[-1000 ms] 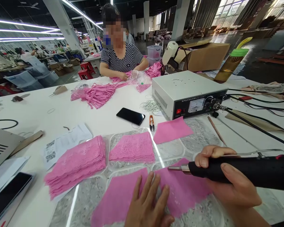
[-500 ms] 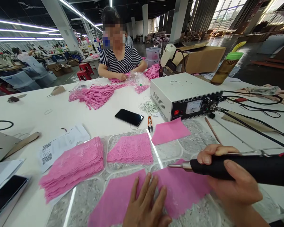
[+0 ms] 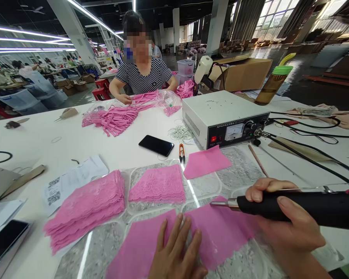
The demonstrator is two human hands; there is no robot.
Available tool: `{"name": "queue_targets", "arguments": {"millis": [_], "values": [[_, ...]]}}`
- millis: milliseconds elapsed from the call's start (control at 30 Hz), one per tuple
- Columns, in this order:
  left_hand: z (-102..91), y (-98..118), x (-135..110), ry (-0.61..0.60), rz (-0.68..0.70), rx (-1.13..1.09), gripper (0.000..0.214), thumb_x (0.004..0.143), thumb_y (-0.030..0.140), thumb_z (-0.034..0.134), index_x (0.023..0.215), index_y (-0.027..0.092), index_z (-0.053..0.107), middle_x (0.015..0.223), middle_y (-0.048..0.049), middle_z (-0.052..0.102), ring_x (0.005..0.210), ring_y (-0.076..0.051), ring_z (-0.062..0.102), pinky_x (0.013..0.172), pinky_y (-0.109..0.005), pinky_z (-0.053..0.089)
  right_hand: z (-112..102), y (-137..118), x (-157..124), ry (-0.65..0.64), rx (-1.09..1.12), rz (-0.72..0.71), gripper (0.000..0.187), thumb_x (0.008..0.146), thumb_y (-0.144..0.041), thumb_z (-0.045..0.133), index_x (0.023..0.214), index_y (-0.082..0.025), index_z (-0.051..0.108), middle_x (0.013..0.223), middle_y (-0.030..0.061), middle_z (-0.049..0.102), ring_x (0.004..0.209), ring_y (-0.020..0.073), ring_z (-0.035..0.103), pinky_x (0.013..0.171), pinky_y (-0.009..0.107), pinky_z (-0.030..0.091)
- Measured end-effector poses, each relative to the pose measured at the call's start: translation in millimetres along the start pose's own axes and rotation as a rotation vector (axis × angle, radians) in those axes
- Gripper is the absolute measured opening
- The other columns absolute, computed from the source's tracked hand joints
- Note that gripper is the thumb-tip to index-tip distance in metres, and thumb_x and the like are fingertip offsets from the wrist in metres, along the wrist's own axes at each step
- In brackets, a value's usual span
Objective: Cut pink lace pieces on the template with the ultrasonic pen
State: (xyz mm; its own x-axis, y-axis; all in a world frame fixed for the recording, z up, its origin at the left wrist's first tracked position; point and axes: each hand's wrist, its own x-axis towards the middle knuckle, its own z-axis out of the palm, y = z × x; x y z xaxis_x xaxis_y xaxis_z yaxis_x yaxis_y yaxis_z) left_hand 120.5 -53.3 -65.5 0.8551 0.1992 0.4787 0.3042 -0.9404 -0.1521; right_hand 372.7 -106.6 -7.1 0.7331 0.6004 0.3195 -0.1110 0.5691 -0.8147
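Note:
My left hand (image 3: 177,248) lies flat with fingers spread, bridging the edges of two pink fabric pieces. The left fabric piece (image 3: 136,244) and the right fabric piece (image 3: 221,232) rest on a grey marble-patterned mat (image 3: 99,248). In my right hand (image 3: 287,217) is a black handheld ultrasonic cutter (image 3: 267,205), its metal tip over the upper edge of the right piece. Whether the tip touches the cloth I cannot tell. Beyond them lie a pink lace stack (image 3: 158,184), a taller lace stack (image 3: 88,207) and a plain pink piece (image 3: 208,161).
A control box (image 3: 223,112) with a dial stands behind, cabled at right. Near it are orange thread snips (image 3: 182,153), a phone (image 3: 156,145) and green-white loops (image 3: 180,133). Across the table a person (image 3: 144,77) handles pink straps (image 3: 112,119). A bottle (image 3: 275,85) stands back right.
The view has shifted slightly. The cutter tip sits a little farther right along the fabric's upper edge. The person opposite has drawn one hand leftward with the pink straps.

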Motion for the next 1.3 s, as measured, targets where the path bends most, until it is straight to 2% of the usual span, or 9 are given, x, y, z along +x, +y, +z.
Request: {"name": "queue_targets", "arguments": {"millis": [267,400,600,733,900,1300], "values": [[1.6,0,-1,-0.011,0.003,-0.009,0.046,0.092,0.038,0.055,0.133,0.016,0.056,0.136,-0.0145,0.055,0.143,-0.035,0.027,0.118,-0.057,0.009,2,1,-2,-0.027,-0.013,-0.002,0.01,0.075,-0.03,0.069,0.074,-0.02,0.065,0.078,0.001,0.055,0.058,0.0128,0.053,0.055,0.03,0.052],[2.5,-1,-2,0.002,0.003,-0.006,0.044,0.094,0.039,0.052,0.131,0.016,0.057,0.137,-0.0137,0.055,0.143,-0.034,0.027,0.118,-0.057,0.009,0,-2,4,0.068,-0.013,0.004,0.007,0.07,-0.026,0.066,0.072,-0.02,0.065,0.075,0.0018,0.053,0.056,0.0137,0.05,0.052,0.031,0.05],[5.5,-5,-3,0.036,0.008,0.029,0.041,0.095,0.042,0.052,0.129,0.019,0.059,0.137,-0.0116,0.055,0.142,-0.031,0.029,0.118,-0.055,0.01,-10,-17,15,0.208,-0.034,-0.081,0.006,0.067,-0.023,0.058,0.068,-0.024,0.064,0.073,0.0027,0.052,0.058,0.0166,0.047,0.052,0.032,0.045],[9.2,-4,-4,0.066,-0.011,0.017,0.041,0.097,0.045,0.048,0.131,0.023,0.057,0.141,-0.0094,0.052,0.141,-0.027,0.033,0.119,-0.052,0.013,-13,-13,14,0.189,-0.073,-0.09,0.008,0.065,-0.025,0.059,0.069,-0.023,0.066,0.073,0.0024,0.054,0.056,0.0166,0.047,0.05,0.032,0.046],[14.2,3,-6,0.105,-0.096,-0.025,0.04,0.099,0.045,0.044,0.13,0.024,0.058,0.139,-0.0092,0.054,0.141,-0.027,0.034,0.118,-0.054,0.014,-11,-7,12,0.148,-0.067,-0.1,0.007,0.066,-0.025,0.063,0.071,-0.022,0.066,0.073,0.0019,0.056,0.055,0.0151,0.05,0.051,0.032,0.048],[17.6,0,-8,0.105,-0.093,-0.012,0.04,0.1,0.045,0.042,0.132,0.025,0.057,0.135,-0.0077,0.058,0.142,-0.025,0.032,0.12,-0.051,0.013,-6,-4,13,0.085,-0.069,-0.125,0.006,0.071,-0.026,0.066,0.072,-0.021,0.065,0.074,0.0021,0.058,0.056,0.0157,0.054,0.053,0.033,0.05]]}}
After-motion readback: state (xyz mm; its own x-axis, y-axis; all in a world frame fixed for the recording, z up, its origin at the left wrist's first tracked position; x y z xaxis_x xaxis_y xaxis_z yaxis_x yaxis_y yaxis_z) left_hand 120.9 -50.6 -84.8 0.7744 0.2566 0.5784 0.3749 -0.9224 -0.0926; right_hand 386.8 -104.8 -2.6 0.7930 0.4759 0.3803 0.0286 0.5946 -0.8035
